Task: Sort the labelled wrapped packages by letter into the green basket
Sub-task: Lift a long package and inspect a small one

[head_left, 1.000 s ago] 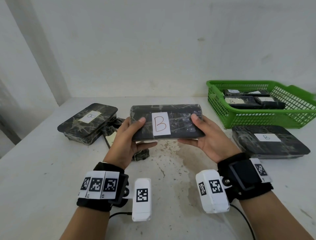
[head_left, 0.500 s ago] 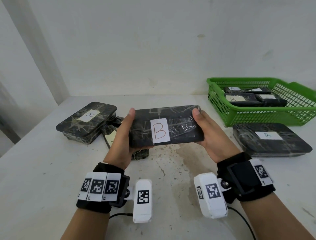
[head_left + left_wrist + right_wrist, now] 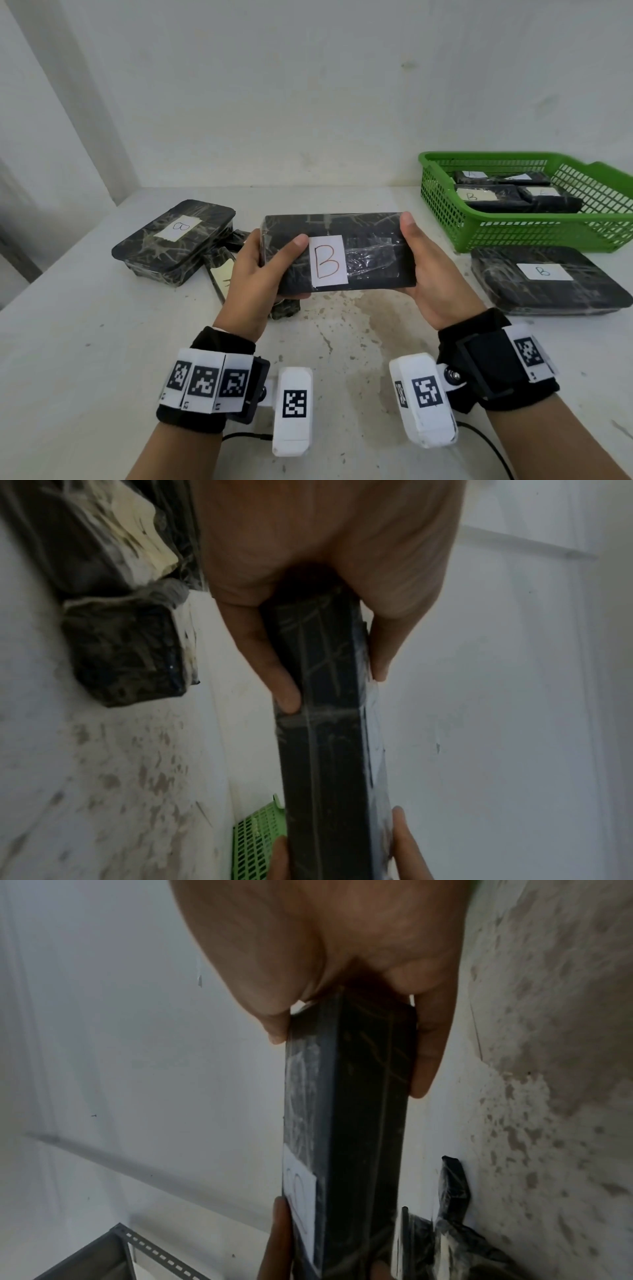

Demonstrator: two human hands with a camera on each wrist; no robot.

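Observation:
A flat black wrapped package (image 3: 370,253) with a white label reading B is held above the table, tilted so its label faces me. My left hand (image 3: 260,270) grips its left end, thumb on the labelled face. My right hand (image 3: 435,274) grips its right end. In the left wrist view the package (image 3: 329,723) runs edge-on between thumb and fingers; the right wrist view shows the package (image 3: 349,1123) the same way. The green basket (image 3: 534,236) stands at the back right with several labelled black packages inside, one marked B.
Another B package (image 3: 174,240) lies at the left with smaller wrapped packages (image 3: 222,270) beside it. A large B package (image 3: 544,277) lies in front of the basket. The stained white table (image 3: 342,342) meets a white wall behind. A grey metal shelf corner (image 3: 103,1256) shows at lower left in the right wrist view.
The held package has tipped so that its labelled face turns more toward me, and the left thumb has slid onto that face. The hands stay in about the same place.

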